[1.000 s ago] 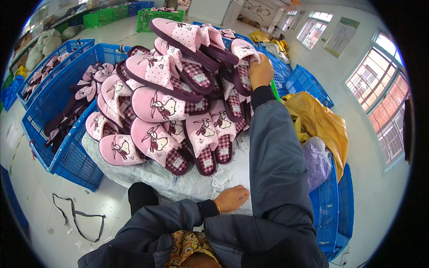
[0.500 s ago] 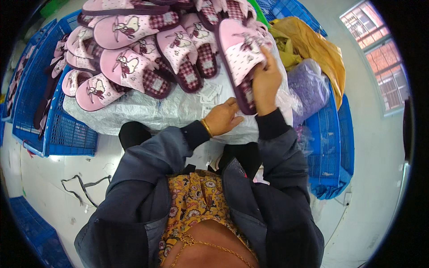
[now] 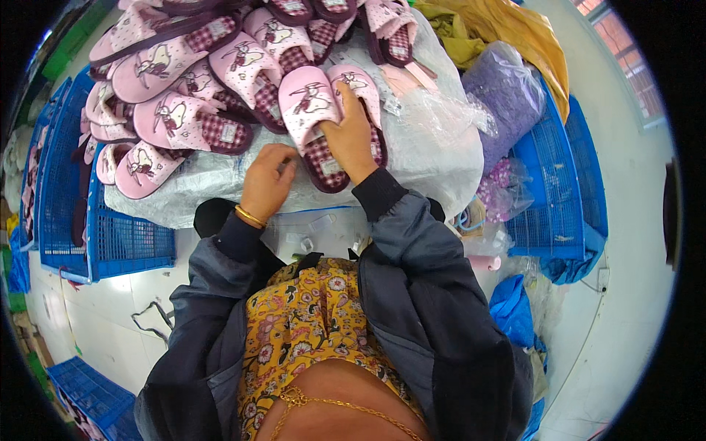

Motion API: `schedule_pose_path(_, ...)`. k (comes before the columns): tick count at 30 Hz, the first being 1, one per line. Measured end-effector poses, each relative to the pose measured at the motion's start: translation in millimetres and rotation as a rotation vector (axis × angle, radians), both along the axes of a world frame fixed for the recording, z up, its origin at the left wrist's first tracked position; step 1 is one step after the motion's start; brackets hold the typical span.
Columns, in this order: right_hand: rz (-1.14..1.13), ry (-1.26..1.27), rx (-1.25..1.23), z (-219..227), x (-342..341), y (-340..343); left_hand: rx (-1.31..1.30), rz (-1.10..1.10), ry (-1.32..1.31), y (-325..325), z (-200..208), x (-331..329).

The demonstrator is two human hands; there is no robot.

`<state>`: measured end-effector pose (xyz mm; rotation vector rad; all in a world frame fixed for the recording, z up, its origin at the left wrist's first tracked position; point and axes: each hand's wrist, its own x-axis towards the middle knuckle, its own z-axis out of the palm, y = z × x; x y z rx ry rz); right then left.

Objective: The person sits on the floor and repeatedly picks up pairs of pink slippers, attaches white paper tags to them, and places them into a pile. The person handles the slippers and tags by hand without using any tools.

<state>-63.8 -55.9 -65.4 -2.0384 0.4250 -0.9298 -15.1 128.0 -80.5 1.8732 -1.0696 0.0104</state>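
Note:
A pair of pink slippers [image 3: 307,104] with dark maroon soles and checked insoles is in my right hand [image 3: 351,145]. The fingers lie over the inner edges where the two slippers meet, and the toes point away from me. Just left of their heels is my left hand [image 3: 268,181], its fingers loosely bent with a gap between them and nothing held. More slippers of the same kind [image 3: 173,117] lie heaped to the left and beyond, several overlapping. Beneath everything is a bulky surface wrapped in clear plastic [image 3: 430,158].
Blue plastic crates stand on the left [image 3: 136,242] and on the right [image 3: 548,213]. A plastic bag of purple material [image 3: 504,84] and a mustard-yellow cloth [image 3: 529,37] rest by the right crate. Another blue crate [image 3: 92,393] is on the floor at lower left.
My right hand has moved left and nearer with the slippers, which now show side by side as a pair. The left hand has shifted left. The whole view has shifted too.

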Motion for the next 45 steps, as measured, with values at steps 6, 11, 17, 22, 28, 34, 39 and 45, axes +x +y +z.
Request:
schedule_pose_path(6,0.002,-0.050,-0.095,12.0,-37.7,-3.8,0.025,0.074,0.081,-3.0,-8.8,5.6)
schedule_pose_path(11,-0.119,-0.157,-0.006,6.3,-92.3,-41.0,-0.038,0.127,0.089,-2.4,-5.8,5.0)
schedule_pose_path(17,-0.184,0.148,-0.015,-5.1,-152.7,-60.5,-0.135,0.148,-0.136,-9.8,2.5,4.0)
schedule_pose_path(22,-0.012,0.204,-0.319,-16.4,-157.2,-54.0,-0.173,0.103,-0.075,-38.3,26.1,-19.0)
schedule_pose_path(28,0.003,0.161,-0.444,-31.3,-159.7,-50.2,-0.139,0.017,-0.468,-70.1,53.0,-35.6)
schedule_pose_path(34,0.067,0.117,-0.500,-63.1,-152.4,-47.1,-0.075,-0.271,-0.473,-117.2,55.8,-42.3)
schedule_pose_path(39,0.060,-0.085,-0.399,-55.8,-155.6,-43.6,0.121,-0.591,-0.527,-179.5,44.1,-50.1)
schedule_pose_path(45,0.272,-0.155,-0.227,-44.1,-169.3,-32.0,0.274,-0.671,-0.613,-234.7,6.1,-49.2)
